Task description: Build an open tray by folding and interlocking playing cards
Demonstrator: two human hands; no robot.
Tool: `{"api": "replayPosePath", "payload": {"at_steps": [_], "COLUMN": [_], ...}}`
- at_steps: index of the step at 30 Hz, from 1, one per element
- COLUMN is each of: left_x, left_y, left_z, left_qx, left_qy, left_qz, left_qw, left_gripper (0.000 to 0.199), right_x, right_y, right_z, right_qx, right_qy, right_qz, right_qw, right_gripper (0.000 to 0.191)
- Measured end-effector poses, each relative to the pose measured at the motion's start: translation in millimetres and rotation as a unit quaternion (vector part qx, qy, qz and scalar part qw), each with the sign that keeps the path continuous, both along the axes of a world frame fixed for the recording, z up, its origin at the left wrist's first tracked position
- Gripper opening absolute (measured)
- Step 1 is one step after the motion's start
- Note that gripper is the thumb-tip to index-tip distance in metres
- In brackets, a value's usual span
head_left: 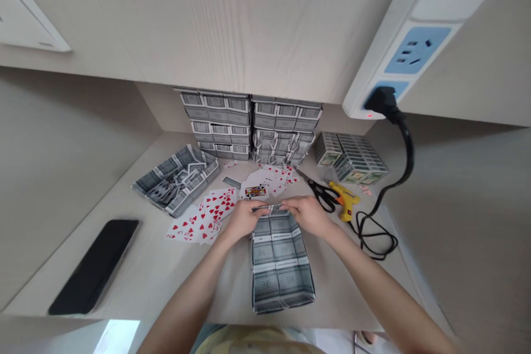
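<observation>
A shallow open box made of grey-backed playing cards [279, 260] lies in front of me on the desk. My left hand [245, 217] pinches the left end of its far wall. At the right end of that same wall, my right hand [307, 213] grips the edge with thumb and fingers. Just beyond my hands, face-up playing cards [269, 180] overlap in a loose spread. More face-up cards, mostly hearts [203, 218], fan out left of my left hand. Black scissors [323, 192] and a yellow glue gun [347, 202] lie right of my right hand.
A card-built tray [176, 180] holding loose card pieces stands at the left. Stacked card-built boxes [253, 121] line the back, beside packs of cards [352, 156]. A black phone [95, 266] lies front left. A power strip [398, 55] hangs upper right, its black cable [409, 160] trailing down.
</observation>
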State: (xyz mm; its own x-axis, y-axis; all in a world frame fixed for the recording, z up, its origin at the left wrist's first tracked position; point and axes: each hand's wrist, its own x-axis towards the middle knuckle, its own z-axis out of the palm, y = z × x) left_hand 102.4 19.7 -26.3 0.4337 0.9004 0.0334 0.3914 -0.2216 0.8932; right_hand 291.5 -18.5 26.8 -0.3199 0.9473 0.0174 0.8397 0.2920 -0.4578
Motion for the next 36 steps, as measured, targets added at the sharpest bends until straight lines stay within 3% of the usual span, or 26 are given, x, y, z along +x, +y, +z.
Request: {"api": "replayPosePath", "payload": {"at_steps": [7, 12, 17, 30, 36], "left_x": [0.7, 0.2, 1.5, 5.0, 5.6], "left_y": [-0.8, -0.6, -1.1, -2.4, -1.8], "left_z": [1.1, 3.5, 2.0, 4.2, 2.3], "left_qx": [0.001, -0.019, -0.021, 0.0, 0.01], "left_qy": [0.007, -0.023, -0.021, -0.012, 0.008], "left_qz": [-0.002, -0.014, -0.011, -0.002, 0.003], "left_qw": [1.0, 0.999, 0.999, 1.0, 1.0], "left_gripper": [0.018, 0.02, 0.02, 0.018, 0.018], "right_x": [1.2, -1.9, -8.9, -21.6, -27.9], "right_y": [-0.6, -0.4, 0.5, 0.6, 3.0], "right_z": [-5.2, 0.6, 2.3, 12.3, 13.8], "right_qx": [-0.018, 0.03, 0.057, 0.031, 0.023], "right_qy": [0.026, 0.003, -0.044, -0.203, -0.231], "right_qz": [-0.019, 0.034, 0.037, 0.066, 0.07], "right_qw": [0.999, 0.999, 0.997, 0.976, 0.97], "right_gripper": [0.029, 0.024, 0.029, 0.025, 0.023]}}
